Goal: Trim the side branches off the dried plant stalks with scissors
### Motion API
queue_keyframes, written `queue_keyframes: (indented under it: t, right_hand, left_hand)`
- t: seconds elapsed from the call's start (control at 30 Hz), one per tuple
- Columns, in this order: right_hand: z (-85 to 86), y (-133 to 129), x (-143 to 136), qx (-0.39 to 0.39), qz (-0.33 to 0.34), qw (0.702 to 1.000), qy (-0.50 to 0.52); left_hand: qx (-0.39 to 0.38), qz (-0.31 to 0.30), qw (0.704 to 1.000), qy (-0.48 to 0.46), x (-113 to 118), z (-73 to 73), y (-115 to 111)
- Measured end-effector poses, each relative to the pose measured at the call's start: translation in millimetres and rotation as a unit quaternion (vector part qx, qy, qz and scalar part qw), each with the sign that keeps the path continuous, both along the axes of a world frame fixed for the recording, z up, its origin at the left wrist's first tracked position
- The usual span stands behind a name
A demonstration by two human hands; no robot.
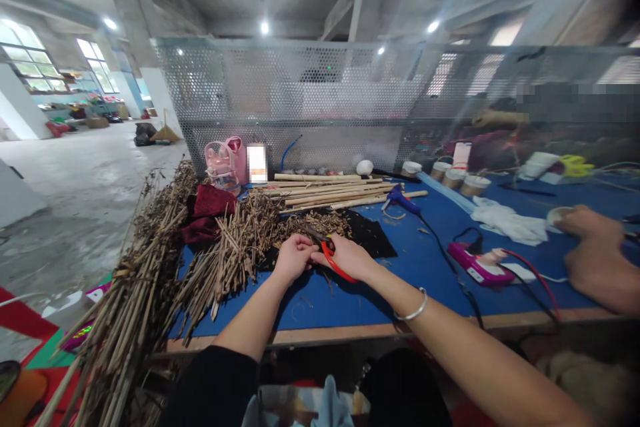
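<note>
Red-handled scissors (336, 264) are in my right hand (350, 257), its fingers wrapped round the handles and the blades pointing up and left. Close beside it, my left hand (295, 257) is closed in a pinch; what it holds is too small to make out. Both hands are nearly touching above the blue table (400, 293), in front of a pile of dried plant bits (320, 221) on a black cloth (373, 235). Cut dried stalks (225, 260) lie left of my left hand. A larger bundle of long dried stalks (135, 293) leans over the table's left end.
Pale sticks (330, 195) and a blue glue gun (403, 200) lie behind the hands. Rightward are a purple power strip (480, 265) with cables, white gloves (510, 220) and another person's arm (597, 260). A perforated metal screen (310, 103) stands at the back.
</note>
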State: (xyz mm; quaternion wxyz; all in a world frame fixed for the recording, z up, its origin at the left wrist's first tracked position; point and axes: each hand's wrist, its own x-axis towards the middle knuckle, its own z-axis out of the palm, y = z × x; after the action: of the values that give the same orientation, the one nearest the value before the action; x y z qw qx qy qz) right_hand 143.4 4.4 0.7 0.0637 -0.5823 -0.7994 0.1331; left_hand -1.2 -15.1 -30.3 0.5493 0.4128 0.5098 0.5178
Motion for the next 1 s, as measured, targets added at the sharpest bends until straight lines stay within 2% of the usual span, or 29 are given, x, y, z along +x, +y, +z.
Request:
queue_keyframes:
  t: [0.17, 0.3, 0.57, 0.83, 1.0]
  right_hand:
    - [0.6, 0.7, -1.3, 0.022, -0.022, 0.999, -0.009]
    - [-2.0, 1.8, 1.1, 0.011, -0.020, 1.000, -0.014]
    - [2.0, -0.9, -3.8, 0.011, -0.017, 1.000, -0.001]
    - [-5.4, -4.0, -10.3, 0.010, -0.040, 0.999, 0.000]
    - [-2.1, -3.1, -3.9, 0.005, -0.033, 0.999, -0.008]
  left_hand:
    - [0.003, 0.021, 1.000, 0.009, -0.4, -2.0, 1.2]
    - [0.020, 0.041, 0.999, 0.014, -2.3, -5.7, 4.0]
    - [0.026, 0.033, 0.999, 0.018, -1.2, -11.3, 5.9]
    - [0.011, 0.042, 0.999, 0.014, 0.1, -8.9, 5.5]
    - [0.012, 0.072, 0.997, 0.002, 0.2, -7.6, 6.3]
